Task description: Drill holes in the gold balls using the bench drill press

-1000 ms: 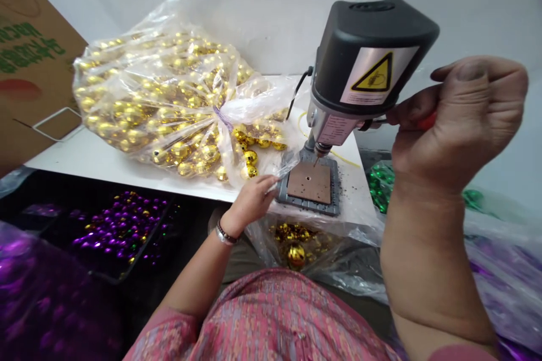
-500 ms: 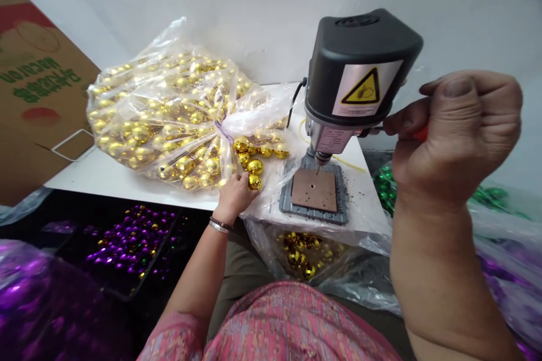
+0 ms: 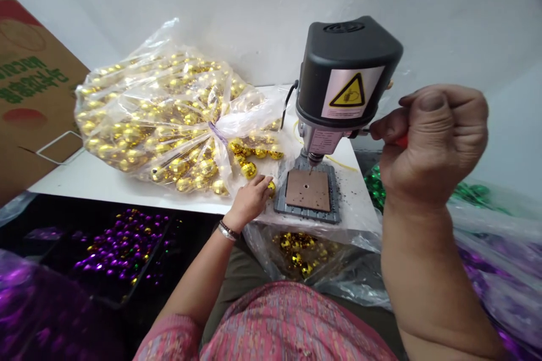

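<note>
At the left edge of the drill's base, my left hand (image 3: 250,201) has its fingers closed on a shiny gold ball (image 3: 271,188), partly hidden by them. My right hand (image 3: 438,138) is wrapped around the red-ended feed lever (image 3: 402,141) of a small black bench drill press (image 3: 349,62). Its thin bit (image 3: 311,170) points down over a brown square plate (image 3: 317,194) with a small hole. Several loose gold balls (image 3: 248,170) lie by the mouth of a clear bag (image 3: 178,124) full of gold balls, tied with purple string.
A white table (image 3: 105,183) carries the bag and drill, with dark shavings by the base (image 3: 334,214). Gold balls sit in clear plastic (image 3: 298,248) below the front edge. Purple balls (image 3: 127,248) lie lower left, green ones (image 3: 476,194) at right. A cardboard box (image 3: 34,84) stands left.
My left hand has moved right with a gold ball, from the loose pile to the drill's base. My right hand stays on the lever. The whole view has shifted slightly.
</note>
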A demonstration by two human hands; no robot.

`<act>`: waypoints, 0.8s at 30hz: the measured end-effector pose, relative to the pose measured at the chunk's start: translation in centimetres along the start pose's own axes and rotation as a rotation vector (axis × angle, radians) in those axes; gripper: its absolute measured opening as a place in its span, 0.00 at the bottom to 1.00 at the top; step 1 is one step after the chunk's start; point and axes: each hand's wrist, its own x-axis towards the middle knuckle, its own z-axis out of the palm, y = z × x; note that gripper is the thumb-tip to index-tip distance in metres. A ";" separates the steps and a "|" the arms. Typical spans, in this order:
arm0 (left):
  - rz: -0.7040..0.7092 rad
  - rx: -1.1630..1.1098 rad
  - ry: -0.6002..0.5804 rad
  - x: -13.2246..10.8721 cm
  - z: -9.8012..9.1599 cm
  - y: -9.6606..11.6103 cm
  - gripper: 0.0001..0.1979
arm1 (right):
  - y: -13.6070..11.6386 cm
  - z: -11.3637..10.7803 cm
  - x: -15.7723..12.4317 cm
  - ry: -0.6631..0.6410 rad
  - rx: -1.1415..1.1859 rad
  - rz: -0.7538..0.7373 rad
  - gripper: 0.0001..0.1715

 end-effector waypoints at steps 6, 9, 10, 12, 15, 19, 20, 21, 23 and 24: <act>-0.237 -0.294 0.006 1.3 -0.3 -0.2 0.21 | 0.1 0.2 -0.1 0.042 0.030 0.008 0.13; -0.244 -0.335 -0.057 1.2 -0.9 -0.1 0.17 | 0.0 0.2 -0.1 0.048 0.022 0.015 0.14; -0.232 -0.347 -0.050 1.1 -1.0 0.0 0.18 | 0.0 0.2 -0.2 0.047 0.018 0.014 0.14; -0.176 -0.393 -0.005 0.5 -1.1 0.2 0.23 | 0.0 0.2 -0.2 0.039 0.016 0.014 0.13; -0.069 -0.507 0.088 -0.4 -1.0 0.7 0.31 | -0.1 0.1 -0.3 0.041 0.034 0.012 0.12; 0.027 -0.563 0.169 -0.6 -0.5 1.7 0.33 | -0.1 0.1 -0.3 0.052 0.020 0.028 0.10; 0.044 -0.567 0.175 -0.5 -0.3 1.9 0.33 | -0.1 0.1 -0.3 0.051 0.013 0.030 0.10; 0.056 -0.572 0.174 -0.2 -0.2 2.1 0.32 | -0.1 0.1 -0.3 0.048 0.006 0.029 0.10; 0.065 -0.599 0.148 0.4 0.0 2.6 0.32 | -0.2 0.1 -0.2 0.034 -0.009 0.024 0.10; 0.061 -0.620 0.129 0.7 0.0 2.8 0.32 | -0.2 0.1 -0.1 0.026 -0.017 0.018 0.11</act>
